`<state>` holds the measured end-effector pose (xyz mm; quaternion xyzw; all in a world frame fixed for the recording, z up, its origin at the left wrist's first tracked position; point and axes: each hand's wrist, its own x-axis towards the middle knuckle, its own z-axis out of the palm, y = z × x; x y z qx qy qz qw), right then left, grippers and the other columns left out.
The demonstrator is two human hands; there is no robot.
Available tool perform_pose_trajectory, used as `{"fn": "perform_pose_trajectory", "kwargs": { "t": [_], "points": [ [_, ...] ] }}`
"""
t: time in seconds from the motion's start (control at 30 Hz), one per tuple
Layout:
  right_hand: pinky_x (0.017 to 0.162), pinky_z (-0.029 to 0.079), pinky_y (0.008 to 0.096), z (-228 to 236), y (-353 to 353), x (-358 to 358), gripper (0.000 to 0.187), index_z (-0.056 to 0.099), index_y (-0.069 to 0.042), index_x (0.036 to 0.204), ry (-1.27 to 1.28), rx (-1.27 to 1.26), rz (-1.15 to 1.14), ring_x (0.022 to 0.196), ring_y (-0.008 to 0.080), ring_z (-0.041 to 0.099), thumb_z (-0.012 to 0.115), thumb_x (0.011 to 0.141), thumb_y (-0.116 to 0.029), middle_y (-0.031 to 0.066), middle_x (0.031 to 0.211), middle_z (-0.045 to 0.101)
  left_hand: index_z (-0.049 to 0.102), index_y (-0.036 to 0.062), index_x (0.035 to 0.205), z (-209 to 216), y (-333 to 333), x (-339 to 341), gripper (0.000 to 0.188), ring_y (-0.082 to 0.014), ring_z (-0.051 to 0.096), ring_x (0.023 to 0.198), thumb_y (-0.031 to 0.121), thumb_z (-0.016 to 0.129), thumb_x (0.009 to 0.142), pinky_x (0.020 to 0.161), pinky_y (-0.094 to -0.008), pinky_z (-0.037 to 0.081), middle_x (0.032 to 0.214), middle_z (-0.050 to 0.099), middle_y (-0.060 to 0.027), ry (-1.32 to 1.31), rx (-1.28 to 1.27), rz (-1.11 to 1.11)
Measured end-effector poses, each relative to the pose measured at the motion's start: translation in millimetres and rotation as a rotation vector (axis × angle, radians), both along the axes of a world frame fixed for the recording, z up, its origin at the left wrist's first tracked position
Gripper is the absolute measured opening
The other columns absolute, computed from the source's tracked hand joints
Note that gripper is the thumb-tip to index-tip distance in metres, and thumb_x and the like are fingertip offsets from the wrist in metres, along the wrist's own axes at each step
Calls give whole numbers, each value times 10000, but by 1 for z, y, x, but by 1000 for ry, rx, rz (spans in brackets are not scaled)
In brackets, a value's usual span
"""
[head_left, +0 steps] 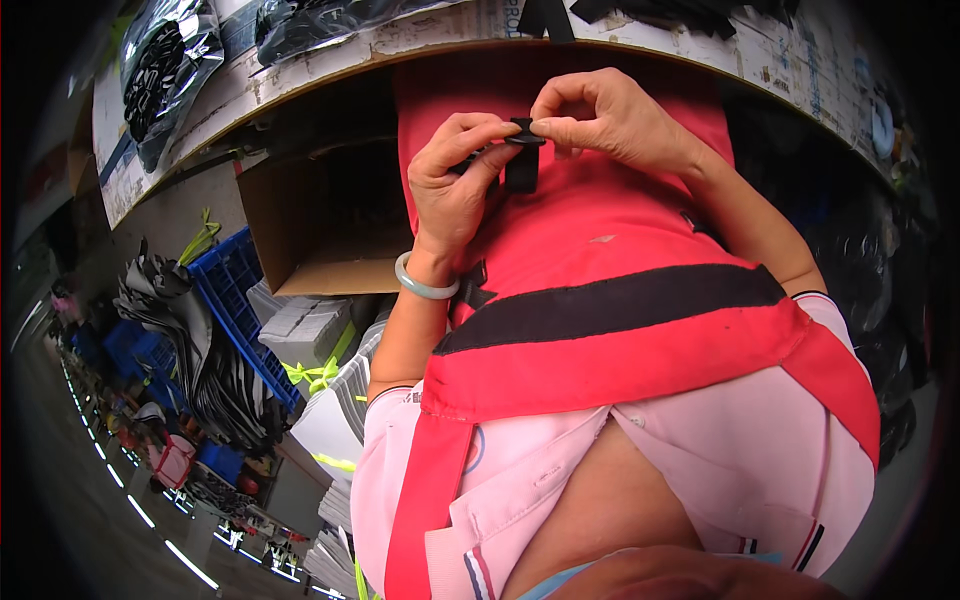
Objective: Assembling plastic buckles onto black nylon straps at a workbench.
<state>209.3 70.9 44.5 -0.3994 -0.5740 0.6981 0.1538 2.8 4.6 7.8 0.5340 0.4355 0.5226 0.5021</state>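
Observation:
Over the lap of my red apron [590, 215], my two hands meet at a small black buckle [525, 139]. A short black webbing strap [521, 174] hangs from it. My left hand [458, 175], with a pale bangle on its wrist, pinches the buckle between thumb and fingers. From the other side, my right hand [618, 122] has its thumb and forefinger closed at the upper edge of the strap and buckle. Fingertips hide part of how the strap runs through the buckle.
A worktable [400, 52] curves just beyond my hands, bearing plastic bags of black pieces [160, 85] and loose black straps [665, 14]. To the left are an open cardboard box [330, 215], a blue crate [235, 290], black strips [190, 330] and tied grey stacks [310, 335].

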Motion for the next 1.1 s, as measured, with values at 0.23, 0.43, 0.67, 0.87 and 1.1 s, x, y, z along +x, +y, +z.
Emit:
{"fn": "perform_pose_trajectory", "kwargs": {
  "t": [0.23,0.43,0.67,0.87,1.1],
  "points": [
    [617,506,224,-6,-5,-3,130,589,0,877,145,-91,-144,660,90,605,643,904,-115,31,739,618,711,1,990,0,0,-2,209,-122,601,820,-69,706,793,705,-224,485,946,657,-79,-24,-40,-29],
    [635,509,226,-9,-8,-20,128,505,-21,910,195,0,-221,672,86,596,627,875,-37,19,750,590,703,-18,958,12,-10,-15,150,-92,565,754,-61,677,817,631,-212,438,876,636,-49,22,-249,-35],
    [680,501,240,-32,-6,-43,204,546,-18,1032,173,-28,9,714,95,607,647,909,-145,45,856,626,702,-9,1020,13,-58,-122,182,-30,494,625,-1,678,840,530,-190,372,797,605,11,178,-511,70],
    [721,498,257,-42,-4,-39,219,607,-11,1063,-24,123,189,786,94,588,622,933,-186,63,866,628,647,61,1156,-13,-74,-155,244,-13,477,581,170,636,938,428,-167,314,764,611,19,77,-603,605],
    [642,510,312,-14,-26,-64,249,627,-80,1098,198,598,224,717,227,633,663,851,-78,112,866,641,598,42,1008,-32,0,-30,147,-104,460,618,176,545,979,458,-213,383,840,534,-39,-1483,-705,134]
  ]
}}
